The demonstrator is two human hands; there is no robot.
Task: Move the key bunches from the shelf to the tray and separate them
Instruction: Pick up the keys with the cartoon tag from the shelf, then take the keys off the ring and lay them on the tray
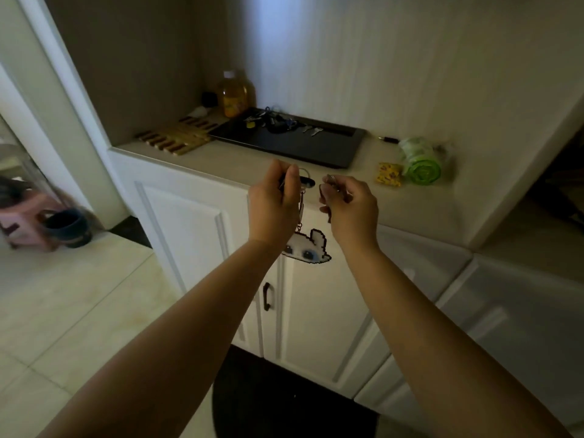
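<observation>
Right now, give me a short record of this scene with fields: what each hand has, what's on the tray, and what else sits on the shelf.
left hand: pinches a key ring with a black fob; a pixel cat charm hangs below it
right hand: pinches a small metal piece, too blurred to identify
black tray: on the shelf, holds a pile of key bunches and two loose keys
shelf, left: wooden trivet, yellow bottle
shelf, right: green bag roll, yellow packet
</observation>
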